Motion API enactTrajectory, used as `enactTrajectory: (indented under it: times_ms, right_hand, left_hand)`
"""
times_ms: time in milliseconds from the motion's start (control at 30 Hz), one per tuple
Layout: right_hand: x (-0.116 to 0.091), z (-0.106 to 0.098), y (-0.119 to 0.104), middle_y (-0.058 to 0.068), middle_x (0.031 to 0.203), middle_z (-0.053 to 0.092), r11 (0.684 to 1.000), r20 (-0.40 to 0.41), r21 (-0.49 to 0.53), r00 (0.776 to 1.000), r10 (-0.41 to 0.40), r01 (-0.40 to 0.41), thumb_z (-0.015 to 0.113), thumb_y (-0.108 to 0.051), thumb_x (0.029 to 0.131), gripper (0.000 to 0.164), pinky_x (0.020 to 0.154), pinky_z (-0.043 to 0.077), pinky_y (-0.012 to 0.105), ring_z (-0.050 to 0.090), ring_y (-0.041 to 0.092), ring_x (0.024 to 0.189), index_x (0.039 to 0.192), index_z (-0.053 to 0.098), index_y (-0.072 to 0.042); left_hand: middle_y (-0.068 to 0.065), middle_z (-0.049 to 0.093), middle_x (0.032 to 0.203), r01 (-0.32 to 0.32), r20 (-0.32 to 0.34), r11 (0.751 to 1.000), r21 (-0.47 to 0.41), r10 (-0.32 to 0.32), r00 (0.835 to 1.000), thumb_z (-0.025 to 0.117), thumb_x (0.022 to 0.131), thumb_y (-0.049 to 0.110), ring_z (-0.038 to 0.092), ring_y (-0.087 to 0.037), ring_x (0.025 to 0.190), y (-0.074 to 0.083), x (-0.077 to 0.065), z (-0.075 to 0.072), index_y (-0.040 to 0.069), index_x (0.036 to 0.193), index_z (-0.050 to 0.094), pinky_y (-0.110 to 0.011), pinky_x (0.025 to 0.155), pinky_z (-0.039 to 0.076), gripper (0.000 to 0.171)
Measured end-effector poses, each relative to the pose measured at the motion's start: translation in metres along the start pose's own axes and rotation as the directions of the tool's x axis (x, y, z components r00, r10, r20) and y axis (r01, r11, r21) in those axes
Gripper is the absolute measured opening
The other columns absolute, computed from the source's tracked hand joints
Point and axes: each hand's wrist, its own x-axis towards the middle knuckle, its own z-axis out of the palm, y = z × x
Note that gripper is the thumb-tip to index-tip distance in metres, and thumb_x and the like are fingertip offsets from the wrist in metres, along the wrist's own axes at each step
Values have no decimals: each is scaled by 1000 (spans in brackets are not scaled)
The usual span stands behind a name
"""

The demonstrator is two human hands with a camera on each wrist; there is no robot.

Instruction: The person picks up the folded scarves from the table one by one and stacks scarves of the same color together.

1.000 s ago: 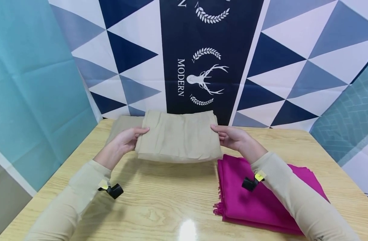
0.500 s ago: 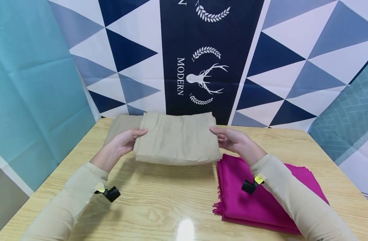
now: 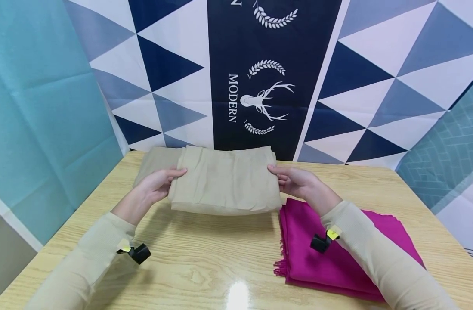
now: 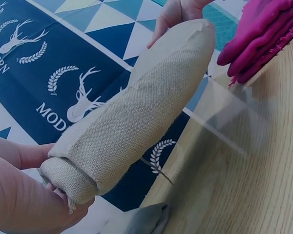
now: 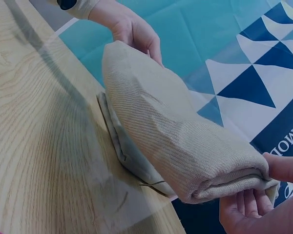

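Note:
A folded beige scarf (image 3: pixel 226 181) hangs over the far part of the table, held at both ends. My left hand (image 3: pixel 156 186) pinches its left end, thumb on top and fingers beneath. At the opposite end my right hand (image 3: pixel 298 183) grips it the same way, with the layered fold edges showing in the right wrist view. Its near edge is a rounded fold in the left wrist view, and the middle sags slightly. Behind and left of it lies another folded cloth (image 3: pixel 156 160), greyish beige, partly hidden by the scarf and my left hand.
A folded magenta shawl (image 3: pixel 310 262) with a fringed edge lies on the right of the wooden table (image 3: pixel 197 267), under my right forearm. A patterned cloth wall (image 3: pixel 255 103) rises at the table's back edge. Teal sheeting (image 3: pixel 46 120) stands along the left side.
Both hands have carried the beige scarf slightly left and a little lower, the left hand moving more than the right. The magenta shawl stays where it was.

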Motion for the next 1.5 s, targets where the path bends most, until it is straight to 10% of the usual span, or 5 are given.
enactTrajectory:
  times_ms: [1500]
  right_hand:
    - [-12, -2, 32, -4, 90, 71, 999, 49, -38, 998, 26, -24, 59, -17, 98, 22, 82, 55, 22, 66, 6, 88, 114, 47, -8]
  left_hand:
    - [8, 64, 96, 28, 62, 1000, 2, -28, 998, 50, 102, 16, 65, -2, 89, -26, -21, -6, 7, 122, 43, -19, 81, 56, 23]
